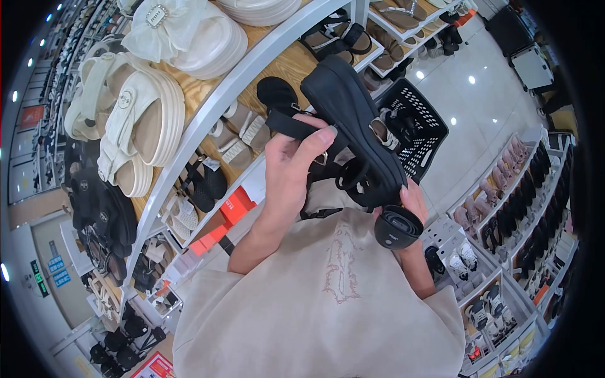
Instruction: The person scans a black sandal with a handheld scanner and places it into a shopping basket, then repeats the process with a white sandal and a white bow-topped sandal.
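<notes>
Plainly in the middle of the scene, a black platform sandal (358, 120) is held up in front of the person's chest, its thick sole slanting from the far left to the near right. The left hand (296, 154) is closed, thumb and fingers pinching the sandal's black strap (291, 126), whose end sticks out to the left. At the sole's near end, the right hand (414, 201) is partly closed around the sandal; most of its fingers are hidden. A dark, rounded band (399, 227) sits by the right wrist, in front of the beige shirt (315, 283).

Just beyond the sandal, to the right, is a black perforated basket (430, 126), partly covered by the sole. To the left, a pale-edged wooden shelf (192, 94) carries white sandals (142, 123), with more footwear on the level below. Red boxes (238, 205) lie near the left forearm. Shiny floor tiles (479, 104) stretch away on the far right, and shoe racks (513, 205) line the right side.
</notes>
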A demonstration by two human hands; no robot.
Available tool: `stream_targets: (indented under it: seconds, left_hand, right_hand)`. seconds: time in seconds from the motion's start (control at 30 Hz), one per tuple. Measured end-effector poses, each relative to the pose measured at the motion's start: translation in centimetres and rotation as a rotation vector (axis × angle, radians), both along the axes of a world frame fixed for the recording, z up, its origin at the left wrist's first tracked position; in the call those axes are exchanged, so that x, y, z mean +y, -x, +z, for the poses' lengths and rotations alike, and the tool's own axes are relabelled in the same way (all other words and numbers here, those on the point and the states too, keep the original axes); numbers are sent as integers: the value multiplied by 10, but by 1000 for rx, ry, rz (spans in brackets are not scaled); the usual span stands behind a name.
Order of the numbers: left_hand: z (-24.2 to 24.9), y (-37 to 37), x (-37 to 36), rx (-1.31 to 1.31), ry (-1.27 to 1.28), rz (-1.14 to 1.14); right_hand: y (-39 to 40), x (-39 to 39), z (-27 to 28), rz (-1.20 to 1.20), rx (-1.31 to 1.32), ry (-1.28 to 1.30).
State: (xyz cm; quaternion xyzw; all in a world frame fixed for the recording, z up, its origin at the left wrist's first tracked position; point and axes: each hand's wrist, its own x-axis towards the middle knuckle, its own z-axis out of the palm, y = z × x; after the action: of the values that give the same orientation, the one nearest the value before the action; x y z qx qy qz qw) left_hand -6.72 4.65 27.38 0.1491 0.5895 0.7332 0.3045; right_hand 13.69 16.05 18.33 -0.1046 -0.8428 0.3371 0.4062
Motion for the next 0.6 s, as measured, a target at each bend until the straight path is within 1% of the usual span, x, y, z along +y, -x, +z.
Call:
stream_targets:
  seconds: [0.1, 0.17, 0.27, 0.5, 0.6]
  left_hand:
    - [1, 1, -1, -32, 18, -16]
    - [2, 0, 0, 32, -3, 4]
    - [1, -4, -2, -42, -16, 11]
    - [2, -10, -6, -69, -11, 40]
    - [0, -11, -7, -31, -53, 51]
  right_hand:
    - [-3, 3, -2, 26, -57, -74]
    - [-2, 3, -3, 27, -48, -68]
    - [-3, 2, -2, 34, -40, -63]
    - [-4, 1, -4, 12, -39, -105]
    - [-6, 0, -4, 5, -44, -119]
